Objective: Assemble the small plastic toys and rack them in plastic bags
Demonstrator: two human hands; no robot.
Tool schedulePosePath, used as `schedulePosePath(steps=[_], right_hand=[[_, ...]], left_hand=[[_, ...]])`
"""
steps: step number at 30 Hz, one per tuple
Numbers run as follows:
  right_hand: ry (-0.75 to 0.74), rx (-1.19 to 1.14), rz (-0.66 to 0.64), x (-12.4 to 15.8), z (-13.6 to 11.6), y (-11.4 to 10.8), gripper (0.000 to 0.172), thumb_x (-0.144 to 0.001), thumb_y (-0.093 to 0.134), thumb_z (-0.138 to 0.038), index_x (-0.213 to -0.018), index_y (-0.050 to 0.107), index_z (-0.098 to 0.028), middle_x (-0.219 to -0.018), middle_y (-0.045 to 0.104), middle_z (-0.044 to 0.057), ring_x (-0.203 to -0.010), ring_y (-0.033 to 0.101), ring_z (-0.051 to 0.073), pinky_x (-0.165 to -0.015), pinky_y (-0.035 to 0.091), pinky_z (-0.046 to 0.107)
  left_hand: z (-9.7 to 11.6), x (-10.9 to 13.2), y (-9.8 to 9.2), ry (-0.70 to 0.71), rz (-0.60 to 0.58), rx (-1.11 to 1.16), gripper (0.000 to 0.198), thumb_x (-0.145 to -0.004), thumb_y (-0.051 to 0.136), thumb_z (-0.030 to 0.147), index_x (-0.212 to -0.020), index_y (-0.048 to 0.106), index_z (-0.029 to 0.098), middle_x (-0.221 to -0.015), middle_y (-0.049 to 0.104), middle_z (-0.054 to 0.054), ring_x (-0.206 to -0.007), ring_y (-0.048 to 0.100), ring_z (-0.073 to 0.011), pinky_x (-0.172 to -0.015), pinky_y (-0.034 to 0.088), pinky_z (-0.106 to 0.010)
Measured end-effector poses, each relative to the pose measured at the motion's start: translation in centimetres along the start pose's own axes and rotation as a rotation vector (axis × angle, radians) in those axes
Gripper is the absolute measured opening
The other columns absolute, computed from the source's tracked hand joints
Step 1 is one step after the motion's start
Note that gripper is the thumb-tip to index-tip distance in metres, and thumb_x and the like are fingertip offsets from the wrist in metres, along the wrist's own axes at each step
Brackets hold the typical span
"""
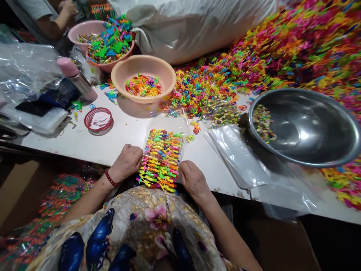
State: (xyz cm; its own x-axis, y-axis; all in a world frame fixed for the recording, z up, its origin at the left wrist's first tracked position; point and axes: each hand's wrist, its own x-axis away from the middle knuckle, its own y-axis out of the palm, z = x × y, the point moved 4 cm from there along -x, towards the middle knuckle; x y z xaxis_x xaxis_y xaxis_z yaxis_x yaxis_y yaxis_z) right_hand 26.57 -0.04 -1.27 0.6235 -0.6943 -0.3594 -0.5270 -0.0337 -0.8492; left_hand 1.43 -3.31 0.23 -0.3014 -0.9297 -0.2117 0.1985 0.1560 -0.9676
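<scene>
A clear plastic bag lies at the table's front edge, filled with small multicoloured plastic toys lined up in rows. My left hand, with a dark red bead bracelet at the wrist, is closed on the bag's left side. On the opposite side my right hand pinches the bag's right edge, fingers curled in. The bag's upper end lies flat on the table, with no toys in it. A few loose toy pieces sit just beyond its right side.
Right of me are a stack of clear bags and a large steel bowl. A huge heap of colourful pieces fills the back right. Further left stand a peach basin, a red basket and a pink-capped bottle. Another person's arm shows top left.
</scene>
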Motion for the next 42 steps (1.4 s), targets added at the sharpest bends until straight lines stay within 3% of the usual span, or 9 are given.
schedulePosePath(steps=[10,15,23,26,29,32,34,38,42], right_hand=[[-0.074,0.095,-0.139,3.0,-2.4,-1.2,0.023,-0.095,0.044,-0.004,-0.084,0.057,-0.018,-0.077,0.058,0.006,-0.073,0.049,0.02,-0.069,0.041,0.031],[-0.121,0.024,-0.273,4.3,-2.6,-1.1,0.023,-0.097,0.042,-0.008,-0.083,0.057,-0.019,-0.076,0.058,0.005,-0.071,0.05,0.019,-0.066,0.039,0.03],[-0.066,-0.408,-0.563,6.7,-3.3,-1.1,0.036,-0.103,0.035,-0.028,-0.072,0.052,-0.023,-0.073,0.061,0.002,-0.066,0.056,0.016,-0.06,0.041,0.027],[0.034,-0.502,-0.572,7.1,-2.8,-0.2,0.039,-0.102,0.038,-0.04,-0.072,0.057,-0.024,-0.074,0.064,0.002,-0.064,0.06,0.016,-0.059,0.045,0.026],[0.15,-0.52,-0.496,6.6,-1.9,0.6,0.04,-0.102,0.037,-0.045,-0.08,0.064,-0.025,-0.077,0.067,0.003,-0.065,0.062,0.017,-0.061,0.05,0.026],[0.213,-0.551,-0.424,5.4,-1.5,0.8,0.037,-0.102,0.038,-0.047,-0.099,0.068,-0.026,-0.09,0.072,0.006,-0.08,0.069,0.02,-0.074,0.055,0.028],[0.254,-0.558,-0.404,4.4,-1.4,0.8,0.036,-0.101,0.041,-0.049,-0.106,0.068,-0.026,-0.099,0.074,0.007,-0.086,0.07,0.021,-0.078,0.056,0.028],[0.342,-0.529,-0.346,2.8,-1.6,1.3,0.043,-0.1,0.04,-0.055,-0.102,0.069,-0.024,-0.089,0.074,0.007,-0.078,0.069,0.021,-0.073,0.057,0.027],[0.36,-0.535,-0.262,2.2,-2.2,2.3,0.047,-0.098,0.04,-0.06,-0.096,0.069,-0.023,-0.08,0.072,0.006,-0.072,0.067,0.022,-0.071,0.057,0.029]], left_hand=[[2.9,4.0,-2.8,0.124,-0.147,-0.022,0.019,-0.09,0.046,0.002,-0.081,0.052,0.018,-0.076,0.056,-0.003,-0.071,0.048,-0.0197,-0.077,0.037,-0.036],[3.6,5.3,-2.7,0.171,-0.243,0.042,0.017,-0.091,0.048,0.004,-0.083,0.053,0.017,-0.077,0.058,-0.003,-0.071,0.049,-0.0186,-0.076,0.035,-0.036],[3.5,7.7,-3.4,0.11,-0.454,0.425,0.026,-0.097,0.044,0.016,-0.074,0.052,0.023,-0.075,0.064,-0.001,-0.071,0.054,-0.0167,-0.075,0.038,-0.033],[3.2,8.4,-3.5,0.095,-0.57,0.618,0.025,-0.097,0.048,0.023,-0.073,0.055,0.023,-0.076,0.066,-0.001,-0.068,0.056,-0.0154,-0.068,0.04,-0.029],[-0.5,7.6,-3.1,-0.136,-0.449,0.615,0.024,-0.097,0.051,0.037,-0.081,0.062,0.023,-0.079,0.068,-0.001,-0.069,0.058,-0.0148,-0.064,0.041,-0.027],[-8.0,5.9,-3.6,-0.535,-0.035,0.363,0.028,-0.097,0.049,0.039,-0.084,0.064,0.02,-0.082,0.067,-0.004,-0.076,0.059,-0.0164,-0.072,0.044,-0.028],[-13.2,4.9,-4.0,-0.73,0.128,0.191,0.027,-0.096,0.05,0.036,-0.086,0.066,0.018,-0.087,0.069,-0.006,-0.081,0.06,-0.0178,-0.076,0.045,-0.029],[-21.6,2.1,-4.0,-0.914,0.088,0.007,0.027,-0.094,0.047,0.027,-0.094,0.072,0.016,-0.103,0.072,-0.01,-0.096,0.062,-0.0206,-0.087,0.045,-0.031],[-25.6,-0.2,-3.3,-0.951,0.031,-0.024,0.029,-0.092,0.05,0.031,-0.091,0.074,0.014,-0.099,0.071,-0.014,-0.099,0.059,-0.0252,-0.091,0.045,-0.036]])
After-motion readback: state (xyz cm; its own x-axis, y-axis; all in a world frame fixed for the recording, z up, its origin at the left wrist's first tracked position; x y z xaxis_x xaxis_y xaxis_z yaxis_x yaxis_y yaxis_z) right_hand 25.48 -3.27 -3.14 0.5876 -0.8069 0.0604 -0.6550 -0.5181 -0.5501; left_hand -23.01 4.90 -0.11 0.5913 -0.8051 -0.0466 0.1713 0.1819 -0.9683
